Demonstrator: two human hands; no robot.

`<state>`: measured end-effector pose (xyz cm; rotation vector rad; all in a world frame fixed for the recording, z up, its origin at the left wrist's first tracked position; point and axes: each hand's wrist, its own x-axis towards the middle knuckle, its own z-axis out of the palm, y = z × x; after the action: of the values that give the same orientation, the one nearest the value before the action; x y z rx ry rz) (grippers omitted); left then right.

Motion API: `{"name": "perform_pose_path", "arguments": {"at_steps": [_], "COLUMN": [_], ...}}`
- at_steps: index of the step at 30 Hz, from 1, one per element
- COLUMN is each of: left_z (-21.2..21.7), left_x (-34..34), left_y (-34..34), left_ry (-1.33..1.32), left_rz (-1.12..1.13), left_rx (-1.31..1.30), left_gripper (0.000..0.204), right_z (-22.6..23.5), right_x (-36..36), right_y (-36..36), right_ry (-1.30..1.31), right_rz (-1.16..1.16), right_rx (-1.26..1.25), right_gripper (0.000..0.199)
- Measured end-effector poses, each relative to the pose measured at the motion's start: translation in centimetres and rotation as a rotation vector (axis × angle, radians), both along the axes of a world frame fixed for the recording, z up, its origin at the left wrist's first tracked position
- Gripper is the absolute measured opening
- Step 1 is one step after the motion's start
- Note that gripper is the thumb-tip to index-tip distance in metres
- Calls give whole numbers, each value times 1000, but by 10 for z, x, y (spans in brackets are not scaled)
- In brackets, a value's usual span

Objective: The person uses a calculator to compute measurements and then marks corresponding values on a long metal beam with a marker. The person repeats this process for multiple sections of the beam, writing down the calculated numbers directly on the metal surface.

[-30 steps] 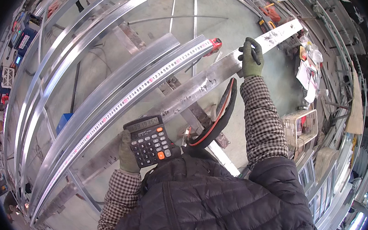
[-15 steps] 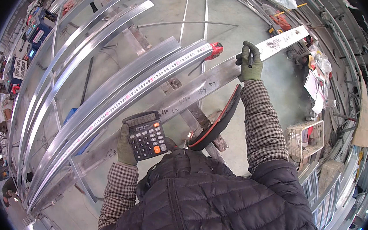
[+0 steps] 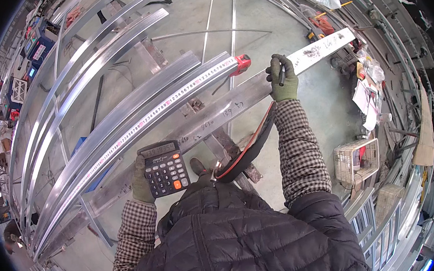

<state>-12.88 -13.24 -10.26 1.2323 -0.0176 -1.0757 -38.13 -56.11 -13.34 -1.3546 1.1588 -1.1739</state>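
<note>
My left hand (image 3: pixel 143 187), in a green work glove, grips the left side of a dark calculator (image 3: pixel 157 163) with orange and grey keys. Gloved in green too, my right hand (image 3: pixel 284 84) is closed around a black marker pen (image 3: pixel 282 78). That hand is over a long flat metal bar (image 3: pixel 255 91), which bears handwritten marks. Beyond the bar, a white tape (image 3: pixel 165 105) is stretched along curved-looking metal profiles. Its red tape measure case (image 3: pixel 242 65) sits at their far end. A black strap-like piece with red edging (image 3: pixel 246 156) hangs below my right wrist.
To the right stand a pale plastic crate (image 3: pixel 355 162) and papers (image 3: pixel 364 104). More long metal profiles (image 3: pixel 69 95) lie at the left. A ladder-like metal frame (image 3: pixel 378 229) is at the lower right. My boot (image 3: pixel 197 166) shows beside the calculator.
The view has shifted slightly, so most things appear farther left. My right hand is a little nearer, with the pen more upright. Both hands keep their hold.
</note>
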Motion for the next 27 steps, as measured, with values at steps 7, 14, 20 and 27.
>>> {"name": "perform_pose_path", "arguments": {"at_steps": [7,14,20,27], "left_z": [5,1,-1,1], "left_x": [3,5,5,6], "left_y": [1,1,3,5], "left_ry": [24,79,84,1], "left_rz": [-47,-64,-44,-69], "left_rx": [-1,-7,-49,-5], "left_gripper": [59,60,59,65], "right_z": [4,-5,-14,-25], "right_x": [2,1,-2,-7], "right_y": [5,1,-3,-7], "right_ry": [59,21,12,-54], "right_rz": [-7,47,99,141], "right_rx": [-47,-106,-151,-154], "right_gripper": [25,21,22,24]}}
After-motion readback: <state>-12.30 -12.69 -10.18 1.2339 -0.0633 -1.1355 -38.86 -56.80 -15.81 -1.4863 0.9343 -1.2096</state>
